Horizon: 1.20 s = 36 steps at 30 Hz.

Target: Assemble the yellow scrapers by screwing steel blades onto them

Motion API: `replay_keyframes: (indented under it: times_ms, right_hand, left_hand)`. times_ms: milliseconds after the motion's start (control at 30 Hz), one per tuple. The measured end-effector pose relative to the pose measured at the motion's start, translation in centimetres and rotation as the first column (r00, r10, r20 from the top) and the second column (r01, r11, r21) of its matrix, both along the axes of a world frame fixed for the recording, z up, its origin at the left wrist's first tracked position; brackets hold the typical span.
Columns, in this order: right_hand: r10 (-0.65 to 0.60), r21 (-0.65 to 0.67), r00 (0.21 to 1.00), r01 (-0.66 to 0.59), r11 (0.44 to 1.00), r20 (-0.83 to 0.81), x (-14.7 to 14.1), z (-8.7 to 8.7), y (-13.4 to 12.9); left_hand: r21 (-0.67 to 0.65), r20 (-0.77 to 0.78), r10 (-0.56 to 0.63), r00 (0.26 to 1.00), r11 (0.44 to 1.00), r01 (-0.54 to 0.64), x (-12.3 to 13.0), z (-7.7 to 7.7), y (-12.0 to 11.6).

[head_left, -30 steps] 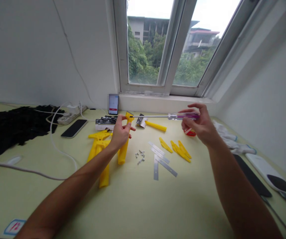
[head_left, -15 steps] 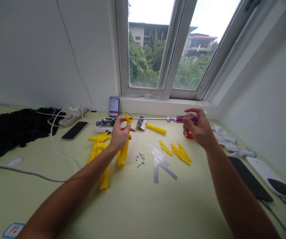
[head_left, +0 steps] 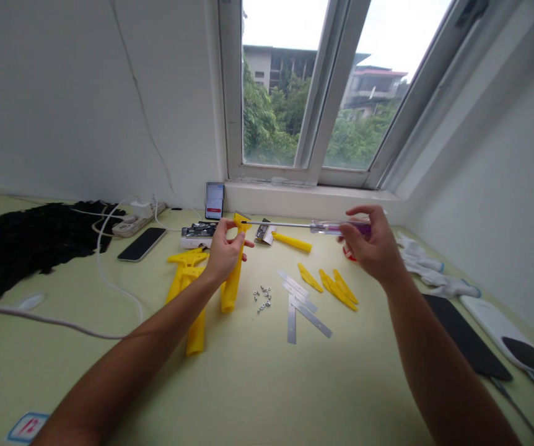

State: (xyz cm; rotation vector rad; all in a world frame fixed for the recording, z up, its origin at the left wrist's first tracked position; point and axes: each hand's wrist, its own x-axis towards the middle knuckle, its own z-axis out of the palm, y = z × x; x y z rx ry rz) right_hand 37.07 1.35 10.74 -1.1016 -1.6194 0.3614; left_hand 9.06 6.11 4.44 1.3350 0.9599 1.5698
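Note:
My left hand grips a yellow plastic scraper near its head, handle hanging down. A screwdriver with a clear purple handle lies level in my right hand, fingers closed round the handle. Its tip meets the scraper's head; the exact contact is too small to make out. Left of that hand lie more yellow scraper handles. Small screws and nuts are scattered below the held scraper. Several flat metal blades overlap on the table, with yellow clamp pieces to their right.
Behind the hands are a propped phone, a small packet and a yellow-handled scraper. A black phone, power strip and black pile lie left. White gloves and a dark flat device lie right.
The fingers of my right hand have shifted round the screwdriver handle. The scraper and the screwdriver tip stay together; the whole view has moved slightly.

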Motion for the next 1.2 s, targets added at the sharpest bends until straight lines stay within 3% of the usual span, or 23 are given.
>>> replay_keyframes:
  times_ms: [67,167,300,400,533,667,767,933,1067,1200]
  right_hand:
    - [-0.014,-0.029,0.999,0.013,1.000,-0.029,0.01,0.07,-0.02]
    - [0.107,-0.032,0.994,-0.108,0.994,-0.027,-0.11,0.20,-0.08]
    - [-0.006,-0.014,0.996,0.005,1.000,-0.089,-0.34,0.18,-0.01]
    - [0.103,-0.013,0.993,-0.104,0.994,-0.061,-0.30,0.09,0.09]
    - [0.005,-0.017,0.999,-0.006,1.000,-0.051,-0.28,0.17,-0.03]
    - [0.111,0.007,0.993,-0.111,0.994,-0.038,-0.55,0.43,-0.33]
    - [-0.001,0.020,0.997,0.003,1.000,-0.072,-0.57,0.43,-0.34]
    - [0.161,-0.014,0.987,-0.161,0.987,-0.002,-0.14,0.30,-0.15]
    - [-0.010,-0.047,0.999,0.012,0.999,0.045,0.11,0.29,-0.13]
    - [0.156,-0.002,0.986,-0.156,0.988,0.065,0.39,0.51,-0.23]
  left_hand:
    - [0.004,0.008,-0.009,1.000,1.000,0.009,0.00,0.01,0.02]
    - [0.001,0.004,-0.010,1.000,1.000,0.010,-0.01,0.07,0.01]
    - [0.012,-0.001,-0.024,1.000,1.000,0.024,-0.07,0.18,-0.07]
    - [0.009,-0.015,-0.014,1.000,1.000,0.014,-0.15,0.28,-0.11]
    - [0.004,-0.019,-0.021,1.000,1.000,0.021,-0.20,0.31,-0.10]
    - [-0.010,-0.009,-0.031,0.999,0.999,0.031,-0.19,0.31,-0.05]
    - [0.003,-0.004,-0.044,0.999,0.999,0.044,-0.17,0.38,0.00]
    - [0.004,0.004,-0.024,1.000,1.000,0.024,-0.29,0.60,0.05]
    - [0.002,-0.001,-0.024,1.000,1.000,0.024,-0.35,0.65,0.03]
    - [0.002,-0.024,-0.027,0.999,1.000,0.027,-0.14,0.46,-0.04]
